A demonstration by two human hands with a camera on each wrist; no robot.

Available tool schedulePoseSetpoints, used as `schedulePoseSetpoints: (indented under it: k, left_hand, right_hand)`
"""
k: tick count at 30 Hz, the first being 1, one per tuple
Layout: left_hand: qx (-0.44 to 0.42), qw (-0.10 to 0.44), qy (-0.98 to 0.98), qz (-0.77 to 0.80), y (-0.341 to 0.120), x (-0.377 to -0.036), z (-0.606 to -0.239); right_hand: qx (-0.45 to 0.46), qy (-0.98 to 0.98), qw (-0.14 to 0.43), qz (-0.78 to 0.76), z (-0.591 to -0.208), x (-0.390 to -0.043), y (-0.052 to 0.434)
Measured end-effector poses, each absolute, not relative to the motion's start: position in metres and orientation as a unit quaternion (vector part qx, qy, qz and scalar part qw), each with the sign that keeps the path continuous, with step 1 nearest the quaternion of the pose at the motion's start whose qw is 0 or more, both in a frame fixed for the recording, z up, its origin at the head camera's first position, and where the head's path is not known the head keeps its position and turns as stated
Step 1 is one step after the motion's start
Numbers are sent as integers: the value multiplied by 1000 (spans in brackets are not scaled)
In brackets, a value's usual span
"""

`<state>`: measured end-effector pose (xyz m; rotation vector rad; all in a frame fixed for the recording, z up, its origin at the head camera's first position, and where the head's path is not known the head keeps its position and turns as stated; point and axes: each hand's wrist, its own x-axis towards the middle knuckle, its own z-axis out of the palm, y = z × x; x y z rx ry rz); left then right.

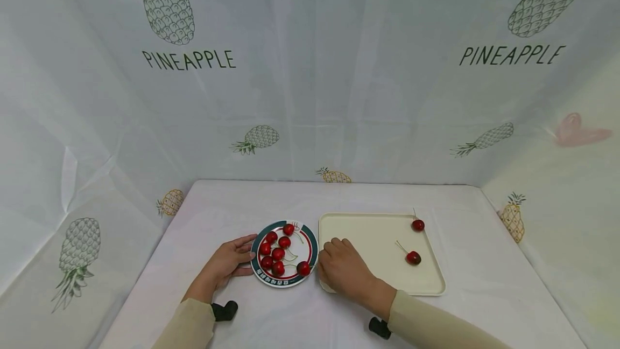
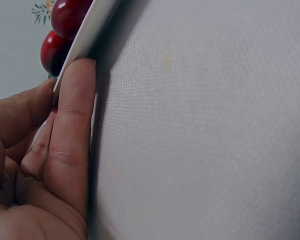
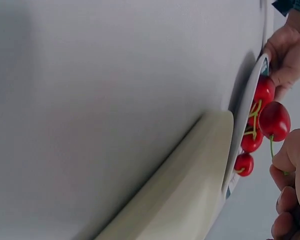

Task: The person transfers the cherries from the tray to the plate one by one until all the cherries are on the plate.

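Cherries on plate [image 1: 284, 253]: seven, between the two hands.
Cherries on tray [image 1: 382, 252]: two [image 1: 413, 257], right of the right hand; judged done.
Left: the seven, by the look of it.
Right hand [image 1: 345, 269]: fingers curled, pinching a stem of one cherry [image 3: 274, 120] at the plate's edge.
Left hand [image 1: 227, 264]: fingers straight, steadying the plate rim.

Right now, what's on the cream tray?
Two stemmed cherries lie on the right side of the cream tray. The right hand covers the tray's near-left corner, so anything under it is hidden.
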<state>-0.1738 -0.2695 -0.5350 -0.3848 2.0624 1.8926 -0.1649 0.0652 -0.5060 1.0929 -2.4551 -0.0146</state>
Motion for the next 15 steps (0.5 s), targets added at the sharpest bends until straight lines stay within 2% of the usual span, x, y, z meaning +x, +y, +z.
schedulePoseSetpoints:
  k: [15]
  left_hand:
    - [-135,154,721,662,-269,-173,-535]
  right_hand:
    - [411,-891,193,-25,-514,-166,48]
